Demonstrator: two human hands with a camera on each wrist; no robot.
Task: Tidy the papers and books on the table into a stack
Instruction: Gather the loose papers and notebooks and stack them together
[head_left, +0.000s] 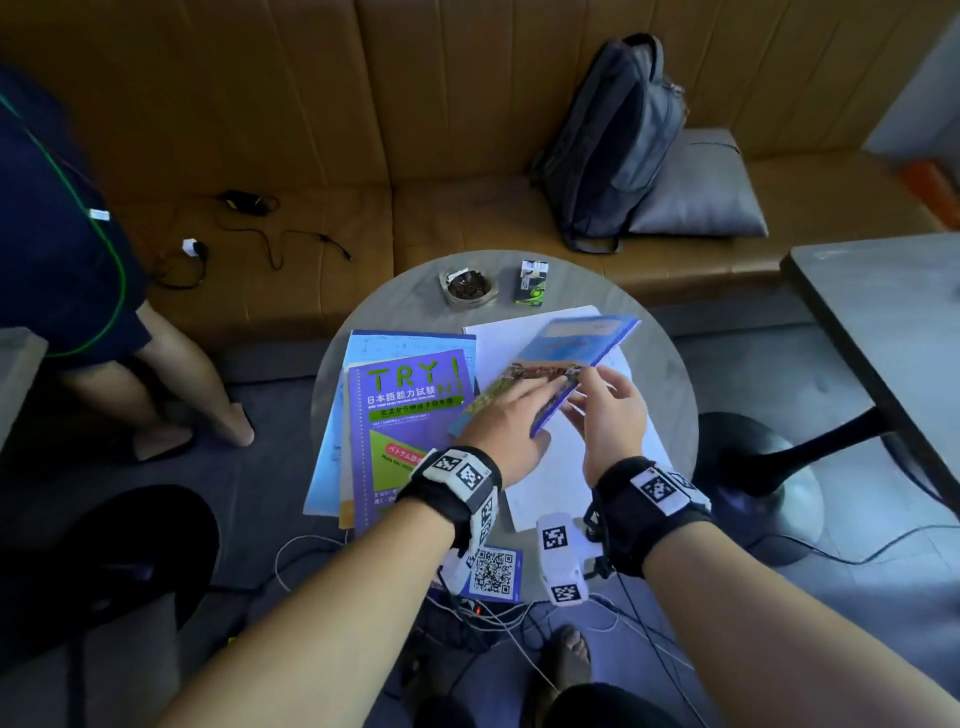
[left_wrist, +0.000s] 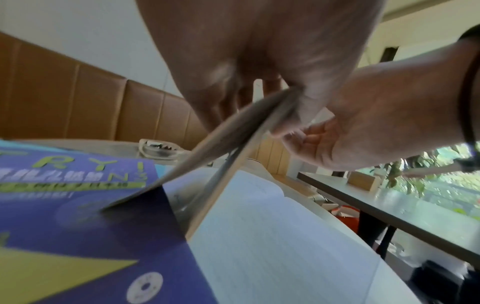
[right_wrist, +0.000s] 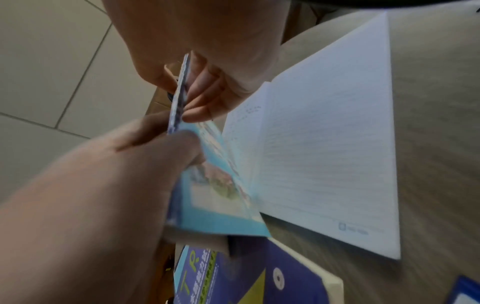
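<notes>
Stacking half done: both hands, left (head_left: 506, 423) and right (head_left: 610, 410), pinch a notebook (head_left: 576, 353); paper (head_left: 566, 467) lies loose at 3 o'clock of the TRY book (head_left: 400, 415).

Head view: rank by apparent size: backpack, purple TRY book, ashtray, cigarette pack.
1. backpack, though it sits farther away on the sofa.
2. purple TRY book, partly covered by the left hand.
3. ashtray.
4. cigarette pack, close to the ashtray in size.

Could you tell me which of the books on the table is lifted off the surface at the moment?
The light-blue notebook, tilted up between both hands; the purple TRY! book lies flat.
</notes>
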